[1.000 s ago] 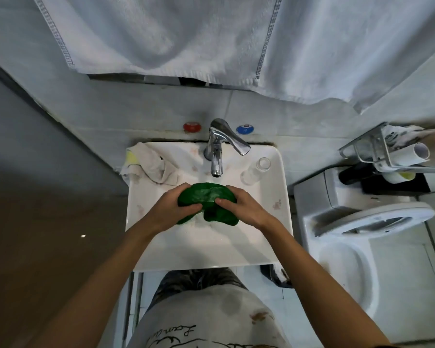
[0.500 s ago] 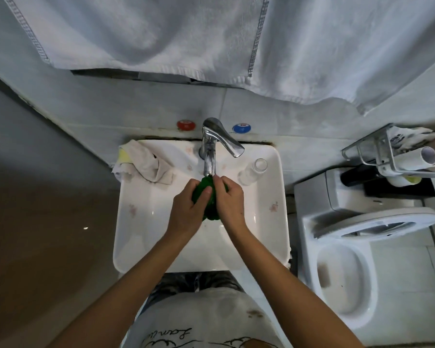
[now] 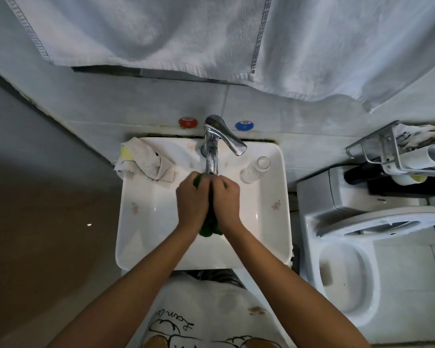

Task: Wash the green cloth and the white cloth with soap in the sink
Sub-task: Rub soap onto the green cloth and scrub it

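Observation:
The green cloth [image 3: 209, 226] is bunched between my two hands over the white sink [image 3: 146, 222], just under the chrome tap [image 3: 212, 146]. My left hand [image 3: 192, 200] and my right hand [image 3: 226, 199] grip it from either side, knuckles up, so only its lower end and a bit by my left fingers show. The white cloth [image 3: 148, 160] lies crumpled on the sink's back left corner. A clear bottle [image 3: 255, 169] stands on the back right rim.
Large white towels [image 3: 211, 33] hang above the sink. Red [image 3: 187, 121] and blue [image 3: 244, 126] knobs sit on the wall behind the tap. A toilet [image 3: 362, 247] stands right of the sink, with a metal rack [image 3: 392, 151] of rolls above it.
My hands have closed together around the green cloth and squeezed it into a narrow bundle under the tap; a second ago it was spread wider between them.

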A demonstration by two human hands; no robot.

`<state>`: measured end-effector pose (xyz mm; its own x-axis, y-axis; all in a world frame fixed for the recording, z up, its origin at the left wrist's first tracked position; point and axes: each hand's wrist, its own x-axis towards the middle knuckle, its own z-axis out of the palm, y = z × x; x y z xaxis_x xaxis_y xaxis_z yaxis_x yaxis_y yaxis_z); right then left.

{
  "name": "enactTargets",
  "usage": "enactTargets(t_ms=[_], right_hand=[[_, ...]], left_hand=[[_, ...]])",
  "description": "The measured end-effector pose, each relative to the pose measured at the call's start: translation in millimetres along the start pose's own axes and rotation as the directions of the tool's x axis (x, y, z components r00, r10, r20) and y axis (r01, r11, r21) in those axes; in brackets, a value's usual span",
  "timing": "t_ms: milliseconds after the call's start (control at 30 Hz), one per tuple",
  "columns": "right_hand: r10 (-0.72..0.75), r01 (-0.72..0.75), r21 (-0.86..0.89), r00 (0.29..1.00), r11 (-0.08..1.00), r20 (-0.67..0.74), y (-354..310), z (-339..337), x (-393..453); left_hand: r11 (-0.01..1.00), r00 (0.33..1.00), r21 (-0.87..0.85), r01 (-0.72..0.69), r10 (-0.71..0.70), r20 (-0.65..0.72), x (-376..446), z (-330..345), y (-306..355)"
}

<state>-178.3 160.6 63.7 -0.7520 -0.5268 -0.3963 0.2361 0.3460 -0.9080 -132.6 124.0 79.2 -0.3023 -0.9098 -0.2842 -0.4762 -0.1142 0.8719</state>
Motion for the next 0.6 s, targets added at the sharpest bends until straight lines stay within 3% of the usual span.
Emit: enactTargets(t_ms=[100,233,333,500,600], right_hand=[[0.061,-0.058,0.071,0.997,0.996,-0.04,-3,-2,9],[0.023,-0.025,0.028,0.999,0.999,0.045,-5,4,-9],[0.091,-0.086,0.091,0.995,0.992,-0.049,-10,1,8],[0.006,-0.008,0.055,0.999,0.998,0.033,-11,9,-11],[0.076,-0.071,0.107,0.996,0.992,-0.038,-13,6,7]], left_hand=[[1.0,0.999,-0.003,-0.03,0.03,0.01,-7,3,4],[0.992,0.997,-0.115,0.059,-0.065,-0.047,11,-4,0],[0.999,1.0,-0.05,-0.014,0.015,0.006,-10,2,2],[0.991,0.998,-0.132,-0.013,0.005,-0.065,12,-9,3],[0.993,0.996,-0.075,-0.086,0.083,-0.037,-8,-2,5]])
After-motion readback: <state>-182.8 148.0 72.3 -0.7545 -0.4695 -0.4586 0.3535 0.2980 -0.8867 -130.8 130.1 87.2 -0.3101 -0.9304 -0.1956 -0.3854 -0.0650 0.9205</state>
